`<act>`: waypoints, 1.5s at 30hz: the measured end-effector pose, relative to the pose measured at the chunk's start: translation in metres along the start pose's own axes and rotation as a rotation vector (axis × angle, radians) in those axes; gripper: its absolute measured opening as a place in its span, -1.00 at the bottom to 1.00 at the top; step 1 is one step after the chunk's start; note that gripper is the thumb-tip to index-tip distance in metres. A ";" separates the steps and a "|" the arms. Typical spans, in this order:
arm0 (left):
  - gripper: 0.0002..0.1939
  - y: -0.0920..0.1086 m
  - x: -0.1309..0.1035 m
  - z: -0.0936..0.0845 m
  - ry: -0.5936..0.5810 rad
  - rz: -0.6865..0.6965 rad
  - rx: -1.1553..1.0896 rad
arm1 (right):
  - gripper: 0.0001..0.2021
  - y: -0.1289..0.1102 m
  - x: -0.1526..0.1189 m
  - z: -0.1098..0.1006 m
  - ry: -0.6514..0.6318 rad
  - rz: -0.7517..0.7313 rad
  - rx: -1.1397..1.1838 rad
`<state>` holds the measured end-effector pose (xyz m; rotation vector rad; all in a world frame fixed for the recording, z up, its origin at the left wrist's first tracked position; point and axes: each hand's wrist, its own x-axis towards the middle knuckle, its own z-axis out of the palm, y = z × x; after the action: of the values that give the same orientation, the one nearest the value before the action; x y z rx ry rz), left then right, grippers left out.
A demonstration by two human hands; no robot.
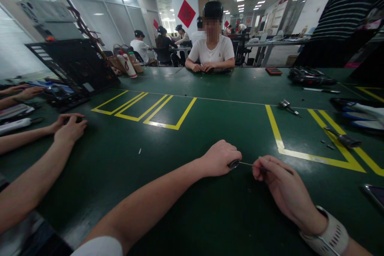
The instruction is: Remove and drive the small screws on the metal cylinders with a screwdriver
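Note:
Near the front middle of the green table, my left hand (220,158) is wrapped round a dark cylindrical metal part (234,164). Only the round end of that part shows; the fingers hide the rest. Facing it from the right, my right hand (279,180) pinches a thin metal rod (246,164). The rod's tip reaches the part's round end; whether it goes inside, I cannot tell. Below the gap between my hands lies a tiny ring (249,190) on the tabletop.
To the right lie two metal parts with shafts, one farther off (288,107) and one nearer (343,139), beside small bits (330,147). A phone-like object (375,196) sits at the right edge. A co-worker's hands (70,126) are at left. Yellow tape (324,159) marks the green table (180,216).

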<state>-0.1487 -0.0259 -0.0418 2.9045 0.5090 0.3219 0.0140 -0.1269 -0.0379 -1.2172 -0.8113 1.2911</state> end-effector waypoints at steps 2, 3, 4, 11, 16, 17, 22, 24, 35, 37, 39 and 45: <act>-0.96 0.000 0.000 -0.001 0.006 0.001 -0.005 | -0.76 -0.002 0.003 -0.001 0.007 0.036 0.047; -0.96 0.000 0.000 -0.001 0.006 0.003 -0.004 | -0.76 -0.002 0.003 -0.001 0.012 0.046 0.060; -0.96 0.000 0.000 -0.001 0.004 0.003 -0.003 | -0.76 -0.002 0.004 -0.002 0.014 0.055 0.070; -0.97 0.005 0.002 -0.007 -0.036 0.017 0.063 | -0.75 -0.002 0.003 -0.004 0.020 0.058 0.053; -0.99 0.008 0.002 -0.010 -0.071 0.023 0.142 | -0.75 -0.002 0.002 -0.005 0.038 0.020 0.010; -0.98 0.008 0.002 -0.010 -0.076 0.016 0.143 | -0.75 -0.002 0.002 -0.006 0.039 0.013 0.004; -0.96 0.001 0.000 -0.007 -0.036 -0.040 0.036 | -0.75 -0.001 0.000 -0.006 0.053 -0.013 0.001; -0.95 -0.002 -0.001 -0.005 -0.005 -0.050 -0.037 | -0.76 -0.001 0.000 -0.005 0.059 -0.028 0.011; -0.96 -0.007 -0.002 -0.001 0.030 -0.040 -0.127 | -0.75 0.014 -0.002 -0.006 -0.095 -0.198 -0.245; -0.96 -0.007 -0.002 -0.001 0.025 -0.030 -0.100 | -0.75 0.011 -0.002 -0.005 -0.077 -0.152 -0.180; -0.95 -0.006 -0.001 0.000 0.022 -0.019 -0.077 | -0.74 0.006 -0.001 -0.003 -0.041 -0.097 -0.122; -0.95 -0.005 -0.001 -0.001 0.026 -0.016 -0.085 | -0.76 0.003 -0.002 -0.002 0.010 -0.061 -0.067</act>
<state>-0.1517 -0.0214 -0.0417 2.8166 0.5097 0.3696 0.0147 -0.1298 -0.0412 -1.2416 -0.8845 1.2160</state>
